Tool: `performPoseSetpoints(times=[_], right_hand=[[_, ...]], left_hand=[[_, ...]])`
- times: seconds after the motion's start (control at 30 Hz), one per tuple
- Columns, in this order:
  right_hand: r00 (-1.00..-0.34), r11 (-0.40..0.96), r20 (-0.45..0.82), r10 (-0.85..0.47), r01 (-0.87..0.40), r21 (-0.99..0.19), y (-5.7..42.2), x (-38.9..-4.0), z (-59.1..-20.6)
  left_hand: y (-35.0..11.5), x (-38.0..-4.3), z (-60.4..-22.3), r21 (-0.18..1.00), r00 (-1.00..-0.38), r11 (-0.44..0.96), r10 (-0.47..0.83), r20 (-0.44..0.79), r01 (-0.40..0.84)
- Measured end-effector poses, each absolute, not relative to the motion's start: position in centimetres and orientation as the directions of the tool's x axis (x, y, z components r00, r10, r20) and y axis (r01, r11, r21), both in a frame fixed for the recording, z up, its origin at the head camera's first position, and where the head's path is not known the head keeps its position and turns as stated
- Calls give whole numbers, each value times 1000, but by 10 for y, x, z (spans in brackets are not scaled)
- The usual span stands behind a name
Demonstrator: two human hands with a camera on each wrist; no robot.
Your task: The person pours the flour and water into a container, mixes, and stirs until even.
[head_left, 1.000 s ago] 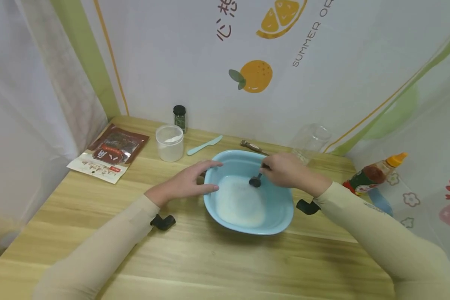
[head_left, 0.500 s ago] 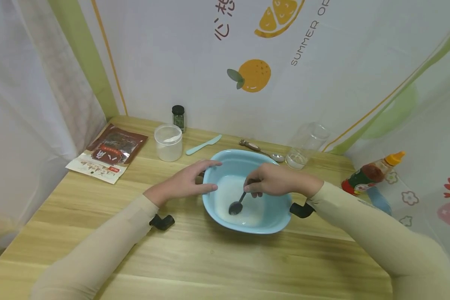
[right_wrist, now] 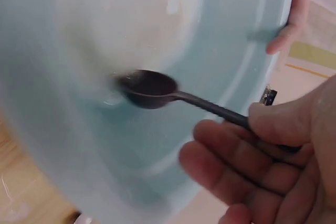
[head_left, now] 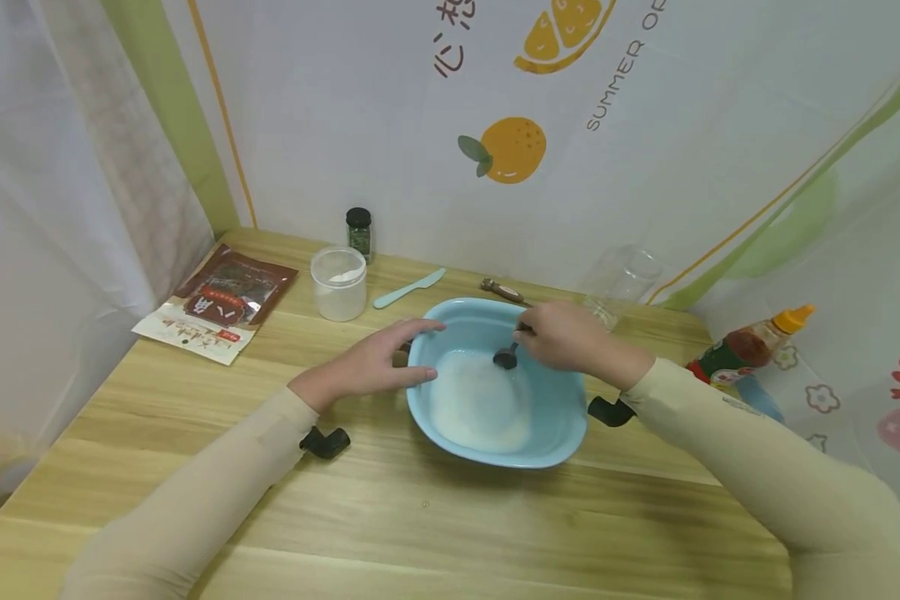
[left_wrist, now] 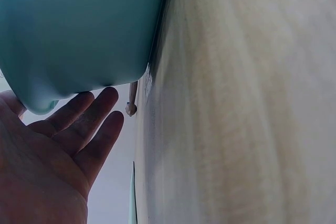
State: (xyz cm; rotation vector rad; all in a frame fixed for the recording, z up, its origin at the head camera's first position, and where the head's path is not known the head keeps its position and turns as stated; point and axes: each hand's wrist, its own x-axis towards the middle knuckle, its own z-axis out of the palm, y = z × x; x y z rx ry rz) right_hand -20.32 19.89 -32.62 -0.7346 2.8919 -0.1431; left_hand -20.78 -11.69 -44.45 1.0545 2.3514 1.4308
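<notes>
A light blue basin (head_left: 555,442) with milky white liquid (head_left: 480,408) in its bottom stands on the wooden table. My left hand (head_left: 367,362) holds its left rim, with thumb and forefinger reaching over the edge. In the left wrist view, the other fingers (left_wrist: 86,121) lie against the outside wall. My right hand (head_left: 566,337) grips the handle of a dark spoon (head_left: 506,358) above the basin's far right part. In the right wrist view, thumb and fingers pinch that handle, and the bowl of the spoon (right_wrist: 149,87) is at the liquid's edge, its tip blurred.
Behind the basin lie a light green plastic knife (head_left: 408,288) and a brown-handled spoon (head_left: 502,289), partly hidden. A clear tub (head_left: 339,287), a green-filled jar (head_left: 359,233) and a brown packet (head_left: 221,304) stand left; a glass (head_left: 630,275) and a sauce bottle (head_left: 746,346) right.
The spoon swept toward the near left of the liquid half a second ago, then back to the far right side. The liquid's surface shifted. My left hand stayed at the rim.
</notes>
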Motion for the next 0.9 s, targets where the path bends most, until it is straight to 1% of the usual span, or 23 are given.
performPoseSetpoints(times=[0.13, 0.2, 0.3, 0.37, 0.47, 0.6, 0.7, 0.83, 0.9], right_hand=[[-851, 870, -185, -491, -490, -57, 203, -197, -321], [-839, 865, -224, -496, -500, -42, 202, -194, -318], [-836, 872, -262, -482, -486, -54, 200, -191, -315], [-848, 884, -257, -464, -461, -76, 199, -192, -316], [-871, 897, -217, -442, -427, -112, 197, -196, -319], [-872, 880, -153, -466, -438, -182, 192, -198, -325], [-842, 844, -166, -514, -462, -271, 187, -196, -328], [-754, 763, -229, -616, -499, -411, 188, -191, -328], [-708, 728, -250, -660, -523, -444, 191, -190, -327]], left_hand=[[-118, -209, -444, 839, -727, 275, 660, 191, 470], [-118, -209, -444, 840, -727, 275, 660, 190, 468], [-117, -209, -445, 843, -725, 270, 662, 189, 466], [-117, -209, -445, 844, -722, 266, 665, 189, 466], [-116, -209, -445, 842, -720, 265, 667, 191, 470], [-116, -208, -444, 834, -721, 275, 665, 194, 478], [-116, -208, -445, 830, -721, 281, 665, 193, 481], [-117, -209, -445, 831, -722, 285, 666, 187, 478], [-117, -209, -444, 831, -724, 287, 664, 186, 477]])
